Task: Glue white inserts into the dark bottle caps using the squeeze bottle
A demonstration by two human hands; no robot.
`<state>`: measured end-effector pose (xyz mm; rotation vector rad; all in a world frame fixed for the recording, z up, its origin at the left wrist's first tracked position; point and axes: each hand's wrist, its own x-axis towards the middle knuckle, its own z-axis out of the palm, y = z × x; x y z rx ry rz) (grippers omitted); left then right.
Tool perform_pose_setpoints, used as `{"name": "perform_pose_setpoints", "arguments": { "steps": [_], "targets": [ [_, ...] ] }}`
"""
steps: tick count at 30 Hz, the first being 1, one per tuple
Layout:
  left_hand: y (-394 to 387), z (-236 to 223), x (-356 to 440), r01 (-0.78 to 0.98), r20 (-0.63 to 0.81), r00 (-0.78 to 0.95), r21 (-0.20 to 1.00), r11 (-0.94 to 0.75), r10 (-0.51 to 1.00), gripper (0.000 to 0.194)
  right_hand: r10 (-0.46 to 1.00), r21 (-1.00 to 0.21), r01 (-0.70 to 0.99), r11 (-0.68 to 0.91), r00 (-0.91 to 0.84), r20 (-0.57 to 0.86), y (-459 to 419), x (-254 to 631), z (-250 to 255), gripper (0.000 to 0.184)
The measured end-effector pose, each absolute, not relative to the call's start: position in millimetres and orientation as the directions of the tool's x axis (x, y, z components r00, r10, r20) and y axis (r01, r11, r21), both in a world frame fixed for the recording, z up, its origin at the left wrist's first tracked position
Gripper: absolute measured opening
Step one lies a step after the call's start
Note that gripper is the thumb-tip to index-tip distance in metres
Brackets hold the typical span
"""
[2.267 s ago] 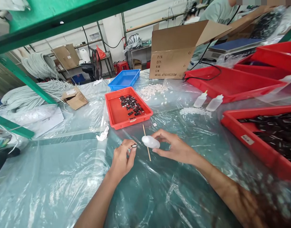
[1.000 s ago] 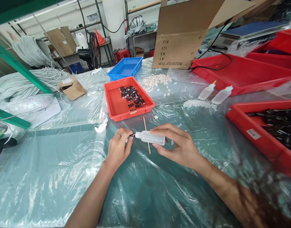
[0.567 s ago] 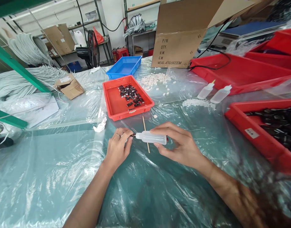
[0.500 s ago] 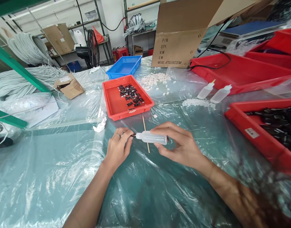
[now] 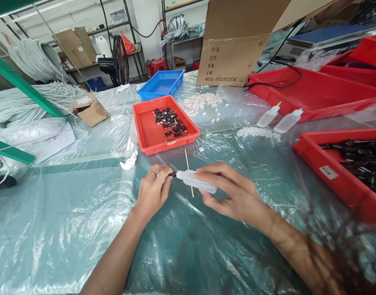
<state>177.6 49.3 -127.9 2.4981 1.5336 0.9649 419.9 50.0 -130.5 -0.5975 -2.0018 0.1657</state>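
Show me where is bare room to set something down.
Free: the table left of the left arm, nearer than the crumpled paper; also between left and right arm. Crowded: far side, with small red tray, pale pieces, two bottles.

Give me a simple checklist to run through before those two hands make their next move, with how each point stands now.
1. Clear bottle held: ok, the right hand grips it, tilted, narrow end toward the other hand.
2. Small dark piece held: ok, in the fingertips of the left hand.
3. Bottle tip touching that piece: cannot tell, too small to see.
4. Wooden stick fully visible: not ok, the bottle hides part of it.
5. White pieces all in the heap: not ok, one lies alone near the middle red tray.
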Motion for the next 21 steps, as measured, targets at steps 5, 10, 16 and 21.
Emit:
{"name": "perform_pose_setpoints", "arguments": {
  "steps": [5,10,16,21],
  "targets": [
    [49.0,-127.0,178.2,0.786,0.473,0.313,0.358,-0.504,0.824,0.015,0.442,-0.317,0.347,0.882,-0.382,0.811,48.9,420.4,-131.5,0.078],
    [49.3,-128.8,177.7,0.794,0.467,0.315,0.348,-0.499,0.826,0.015,0.494,-0.388,0.323,0.863,-0.377,0.784,48.3,422.1,-129.6,0.07],
    [48.1,-127.2,180.7,0.75,0.459,0.293,0.434,-0.5,0.839,0.014,0.76,-0.761,0.11,0.64,-0.238,0.605,59.2,425.5,-132.9,0.035],
    [41.4,-124.4,184.2,0.596,0.506,0.222,0.606,-0.527,0.833,0.017,0.975,-0.891,-0.455,0.009,-0.196,0.109,71.8,421.5,-140.1,0.023]
  ]
}}
